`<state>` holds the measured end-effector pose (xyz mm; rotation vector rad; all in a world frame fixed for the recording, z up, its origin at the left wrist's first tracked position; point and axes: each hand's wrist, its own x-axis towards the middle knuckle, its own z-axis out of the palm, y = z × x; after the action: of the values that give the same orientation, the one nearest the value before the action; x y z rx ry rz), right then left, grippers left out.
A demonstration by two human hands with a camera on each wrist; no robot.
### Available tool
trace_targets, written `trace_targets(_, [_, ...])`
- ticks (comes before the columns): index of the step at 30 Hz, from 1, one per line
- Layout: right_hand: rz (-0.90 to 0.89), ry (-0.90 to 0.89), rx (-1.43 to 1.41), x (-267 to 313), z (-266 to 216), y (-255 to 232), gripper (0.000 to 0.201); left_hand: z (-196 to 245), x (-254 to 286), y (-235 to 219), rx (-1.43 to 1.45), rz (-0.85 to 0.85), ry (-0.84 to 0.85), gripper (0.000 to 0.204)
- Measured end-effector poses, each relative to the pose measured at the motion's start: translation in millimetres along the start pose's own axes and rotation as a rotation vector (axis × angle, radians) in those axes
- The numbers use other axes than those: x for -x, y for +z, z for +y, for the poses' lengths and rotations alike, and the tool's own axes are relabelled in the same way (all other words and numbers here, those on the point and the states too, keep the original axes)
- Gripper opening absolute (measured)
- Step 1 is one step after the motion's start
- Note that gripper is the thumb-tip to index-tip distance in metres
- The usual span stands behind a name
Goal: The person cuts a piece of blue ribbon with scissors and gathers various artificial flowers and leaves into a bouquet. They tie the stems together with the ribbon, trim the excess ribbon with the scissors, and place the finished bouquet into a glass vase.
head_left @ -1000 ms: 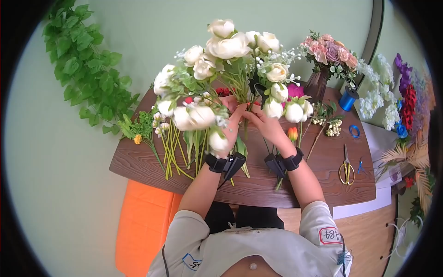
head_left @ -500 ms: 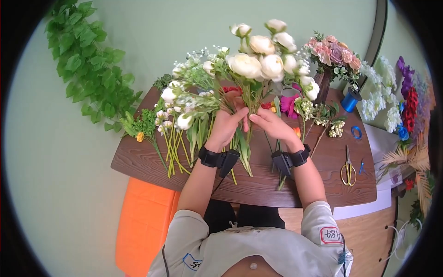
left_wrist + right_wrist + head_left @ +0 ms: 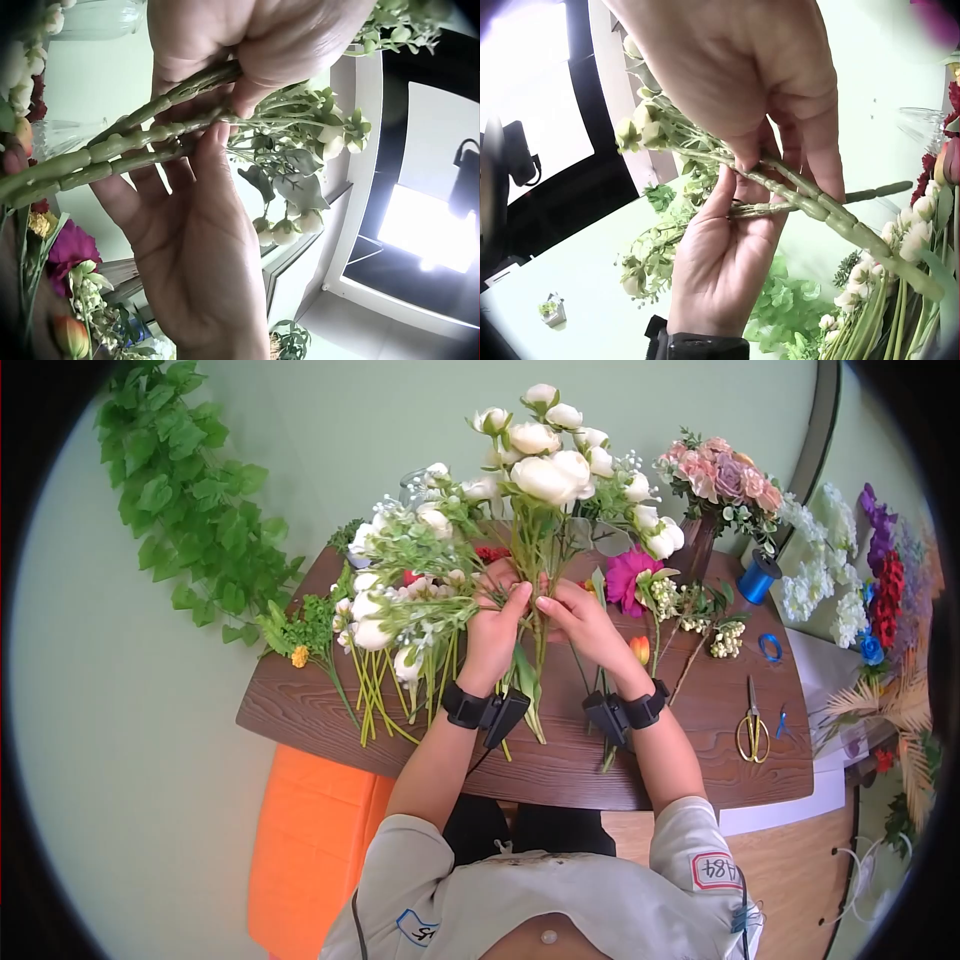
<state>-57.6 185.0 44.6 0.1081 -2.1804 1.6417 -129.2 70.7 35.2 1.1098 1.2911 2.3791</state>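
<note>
Above the table, both hands hold stems of artificial white flowers. My left hand (image 3: pixel 492 640) pinches the stems of a spray of white flowers (image 3: pixel 372 632) that leans out to the left. Beside it, thumb tip close to the other thumb, my right hand (image 3: pixel 590 628) grips a taller bunch of white flowers (image 3: pixel 545 478) standing nearly upright. In the left wrist view the jointed green stems (image 3: pixel 97 154) cross between the thumbs and fingers of both hands. From the right wrist, two thick stems (image 3: pixel 832 217) run out below the right hand; a thinner one passes behind its fingers.
Green and white stems (image 3: pixel 375 695) lie at the table's left. A magenta flower (image 3: pixel 628 578), an orange tulip (image 3: pixel 640 650) and berry sprigs (image 3: pixel 726 640) lie right of the hands. Gold-handled scissors (image 3: pixel 753 735), blue ribbon spool (image 3: pixel 760 575) and vase of pink flowers (image 3: pixel 700 540) stand farther right.
The white flowers have parted into two bunches, one leaning left and one upright. The upright bunch has swung slightly left since half a second ago. Both hands stay close together.
</note>
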Motion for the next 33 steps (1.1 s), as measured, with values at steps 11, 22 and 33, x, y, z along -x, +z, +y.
trace_targets(11, [0.165, -0.096, 0.251, -0.3, 0.9, 1.6, 0.017, 2.6, 4.5, 16.6, 0.038, 0.062, 0.006, 0.032])
trace_targets(22, [0.193, -0.104, 0.038, 1.2, -11.8, 0.6, 0.014, 18.7, 3.3, 5.9, -0.099, -0.001, -0.105, 0.023])
trace_targets(33, [0.551, -0.116, -0.033, -5.6, -1.3, -39.9, 0.022, 32.8, 1.4, -7.6, 0.107, -0.235, -0.218, 0.034])
